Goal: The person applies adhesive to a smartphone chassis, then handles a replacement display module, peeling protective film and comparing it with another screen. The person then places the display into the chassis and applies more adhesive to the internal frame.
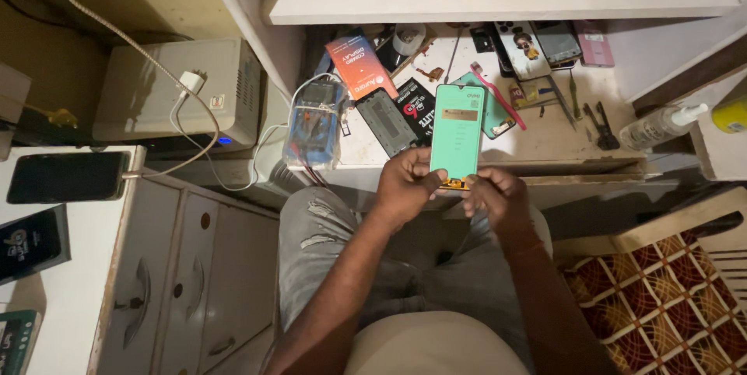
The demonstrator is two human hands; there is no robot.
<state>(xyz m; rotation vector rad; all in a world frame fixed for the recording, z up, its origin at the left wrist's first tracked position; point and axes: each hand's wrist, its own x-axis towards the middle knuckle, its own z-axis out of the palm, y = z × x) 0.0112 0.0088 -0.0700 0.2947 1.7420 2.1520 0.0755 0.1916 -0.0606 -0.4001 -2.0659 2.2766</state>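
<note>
Sitting with my knees in torn grey jeans [327, 243] under the camera, I am holding a phone display panel [457, 132] up over my lap, just in front of the white workbench [545, 145]. Its face is covered by a green protective film, and I am keeping it raised so the whole face is turned up toward me. My left hand [406, 184] is pinching the lower left corner, fingers closed on the edge and thumb on the front. My right hand [495, 198] is closed at the bottom right, fingertips working at the orange flex strip [455, 183] that is sticking out from the lower edge; holding by the bottom alone is keeping my fingers off the screen face. The panel's long axis is running away from me, bottom end in my hands, top end with its small notch pointing toward the bench. On the bench beyond are lying a dark phone frame [387, 121], an orange parts box [359, 65], a pink toothbrush [498, 96], tweezers [562, 100] and a white squeeze bottle [661, 126]. To my left, a black phone [66, 176] is charging on a side cabinet [78, 289].
</note>
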